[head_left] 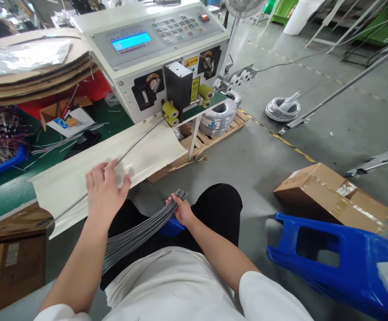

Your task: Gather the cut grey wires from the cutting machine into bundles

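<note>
My left hand point(105, 189) rests over a cream sheet-like tray point(147, 154), thumb apart and fingers lying across a single grey cable point(135, 145). That cable runs from the yellow rollers point(170, 113) of a wire cutting and stripping machine point(137, 62), under my fingers, to the tray's lower left end. Above my lap, my right hand point(183, 211) is closed round one end of a bundle of grey cables point(140, 236). The bundle's other end passes behind my left forearm. The machine's blue display point(131, 42) is lit.
Left of the tray are a blue bin of wires point(3, 162), a small open box point(67, 122) and stacked cardboard discs point(33, 67). Cable coils point(219, 118) sit on a pallet beneath the machine. To my right are a carton point(331, 196) and a blue plastic stool-like piece point(357, 254).
</note>
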A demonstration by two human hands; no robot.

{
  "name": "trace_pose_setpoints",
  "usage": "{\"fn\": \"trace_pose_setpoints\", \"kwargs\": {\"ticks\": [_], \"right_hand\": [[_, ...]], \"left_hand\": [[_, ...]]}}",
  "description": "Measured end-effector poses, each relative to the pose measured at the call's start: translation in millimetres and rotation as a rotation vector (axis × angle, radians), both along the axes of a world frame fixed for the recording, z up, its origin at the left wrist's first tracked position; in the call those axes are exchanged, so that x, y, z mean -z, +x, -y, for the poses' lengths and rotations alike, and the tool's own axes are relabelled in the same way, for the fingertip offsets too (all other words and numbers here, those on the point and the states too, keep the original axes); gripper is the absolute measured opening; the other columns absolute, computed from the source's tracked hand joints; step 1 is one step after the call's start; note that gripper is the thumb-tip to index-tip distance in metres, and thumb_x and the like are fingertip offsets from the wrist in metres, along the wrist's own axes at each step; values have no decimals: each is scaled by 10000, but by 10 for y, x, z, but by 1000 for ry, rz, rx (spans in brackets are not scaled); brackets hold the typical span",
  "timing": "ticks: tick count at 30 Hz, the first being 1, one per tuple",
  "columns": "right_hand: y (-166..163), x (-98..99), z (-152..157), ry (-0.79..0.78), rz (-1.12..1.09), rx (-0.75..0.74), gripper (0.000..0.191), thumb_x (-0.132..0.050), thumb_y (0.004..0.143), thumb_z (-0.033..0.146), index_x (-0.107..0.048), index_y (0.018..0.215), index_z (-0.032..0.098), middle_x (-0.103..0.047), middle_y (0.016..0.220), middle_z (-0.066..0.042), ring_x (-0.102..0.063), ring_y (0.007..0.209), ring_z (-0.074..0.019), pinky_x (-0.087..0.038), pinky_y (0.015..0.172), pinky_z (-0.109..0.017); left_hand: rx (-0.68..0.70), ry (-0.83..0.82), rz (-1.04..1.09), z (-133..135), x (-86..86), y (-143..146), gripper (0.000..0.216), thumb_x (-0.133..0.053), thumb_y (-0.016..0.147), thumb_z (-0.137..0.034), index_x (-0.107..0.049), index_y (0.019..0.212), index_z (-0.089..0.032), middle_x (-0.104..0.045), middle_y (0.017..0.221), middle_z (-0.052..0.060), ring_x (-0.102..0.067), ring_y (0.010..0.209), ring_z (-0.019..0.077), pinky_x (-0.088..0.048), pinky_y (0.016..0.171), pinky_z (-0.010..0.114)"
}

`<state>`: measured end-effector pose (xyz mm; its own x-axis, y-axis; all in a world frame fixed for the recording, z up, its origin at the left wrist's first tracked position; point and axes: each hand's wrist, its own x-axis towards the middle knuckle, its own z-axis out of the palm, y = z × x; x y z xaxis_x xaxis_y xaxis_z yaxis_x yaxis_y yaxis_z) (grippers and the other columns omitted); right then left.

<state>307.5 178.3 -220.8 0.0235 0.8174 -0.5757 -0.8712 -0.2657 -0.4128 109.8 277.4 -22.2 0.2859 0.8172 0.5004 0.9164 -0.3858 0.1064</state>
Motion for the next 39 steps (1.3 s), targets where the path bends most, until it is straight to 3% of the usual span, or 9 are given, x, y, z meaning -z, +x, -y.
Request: {"fn": "trace_pose_setpoints", "kwargs": {"ticks": [10, 12, 15, 18, 20, 24, 31, 33, 39], "right_hand": [[7, -14, -34, 29, -33, -10, 341, -881, 672, 285, -692, 932, 172, -722, 784, -14, -707, 795, -181, -561, 808, -324], [4, -27, -39, 28, -37, -10, 347, -881, 670, 281, -695, 943, 174, -716, 767, -8, -704, 785, -179, -560, 803, -324], [12, -65, -41, 21, -56, -1, 348, -886, 660, 280, -698, 933, 172, -698, 736, 0, -698, 767, -172, -558, 819, -325], [28, -89, -34, 13, -47, -4, 334, -883, 651, 287, -700, 902, 166, -691, 728, -2, -698, 761, -176, -560, 810, -325], [35, -83, -28, -4, -20, -13, 329, -867, 659, 298, -704, 913, 168, -687, 717, -1, -698, 745, -177, -562, 776, -321], [33, -48, -26, -22, 33, -38, 313, -826, 674, 300, -707, 934, 172, -711, 737, -13, -696, 710, -177, -564, 713, -316], [-3, 14, -20, -30, 45, -38, 257, -778, 695, 246, -695, 930, 183, -742, 776, -21, -711, 740, -179, -579, 780, -329], [-1, 22, -5, -27, 34, -41, 241, -770, 701, 239, -688, 922, 186, -738, 773, -16, -713, 758, -182, -579, 807, -339], [20, -5, 21, 2, 35, -47, 237, -759, 721, 239, -677, 940, 199, -742, 831, -12, -714, 808, -185, -567, 838, -348]], "left_hand": [[-44, -159, -86, 92, 36, -51, 655, -470, 957, -525, -381, 1482, -143, -530, 1268, 213, -494, 1224, 369, -430, 1008, 511], [-14, -211, -140, 138, 45, -134, 601, -443, 968, -535, -443, 1433, -154, -580, 1213, 186, -545, 1156, 340, -463, 925, 442], [46, -186, -244, 244, 57, -370, 376, -484, 973, -484, -605, 1188, -200, -669, 1023, 88, -630, 935, 249, -439, 701, 313], [169, 15, -298, 446, 43, -640, 154, -611, 932, -355, -645, 992, -218, -687, 826, 2, -633, 744, 162, -385, 618, 276], [281, 83, -333, 653, 47, -754, 157, -673, 892, -300, -662, 1031, -227, -670, 742, -26, -619, 685, 136, -391, 635, 269], [360, -38, -388, 1165, 234, -759, 318, -679, 890, -296, -662, 1204, -251, -635, 670, -42, -596, 611, 117, -398, 628, 275], [116, -463, -314, 1769, 813, -664, 305, -478, 999, -371, -725, 1140, -261, -766, 856, 9, -698, 715, 156, -412, 592, 270], [16, -571, -247, 1832, 870, -650, 341, -434, 1013, -395, -729, 1119, -263, -781, 947, 14, -719, 796, 174, -415, 609, 265], [-198, -770, -218, 1840, 872, -611, 441, -334, 1028, -470, -717, 1093, -262, -778, 920, 27, -708, 778, 195, -346, 588, 274]]}}
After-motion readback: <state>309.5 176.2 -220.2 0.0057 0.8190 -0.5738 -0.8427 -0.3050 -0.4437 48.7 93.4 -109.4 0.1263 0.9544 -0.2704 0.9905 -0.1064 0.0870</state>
